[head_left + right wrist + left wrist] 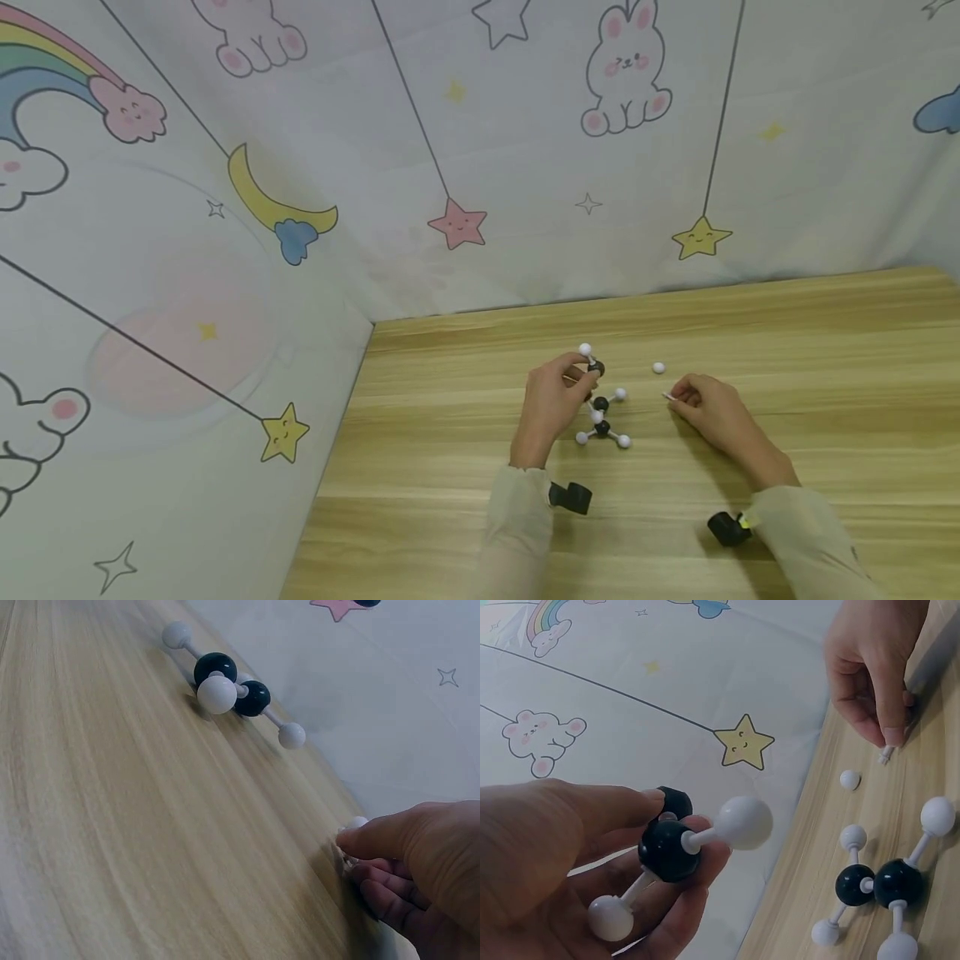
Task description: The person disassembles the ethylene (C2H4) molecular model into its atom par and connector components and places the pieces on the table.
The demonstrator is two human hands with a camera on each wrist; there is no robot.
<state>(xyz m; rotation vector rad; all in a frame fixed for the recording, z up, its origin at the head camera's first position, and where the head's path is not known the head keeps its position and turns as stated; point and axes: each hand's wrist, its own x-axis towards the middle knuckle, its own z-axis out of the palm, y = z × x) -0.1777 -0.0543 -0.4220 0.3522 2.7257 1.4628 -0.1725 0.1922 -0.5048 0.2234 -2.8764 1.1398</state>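
Note:
My left hand [546,406] holds a piece of a ball-and-stick molecular model [669,851] between thumb and fingers, raised above the table. Two black balls show on it in the left wrist view, with white balls on short white sticks. In the head view, my right hand [712,412] pinches a small white connector stick [667,396] at its fingertips, low over the wood. A loose white ball [658,367] lies just beyond those fingers. Between the hands sits a second model piece [898,883] with two black balls and several white ones.
The wooden table [420,500] meets a cartoon-printed cloth [525,158] at its back and left edges. Black wrist cameras [573,497] are strapped at both sleeves, close above the tabletop.

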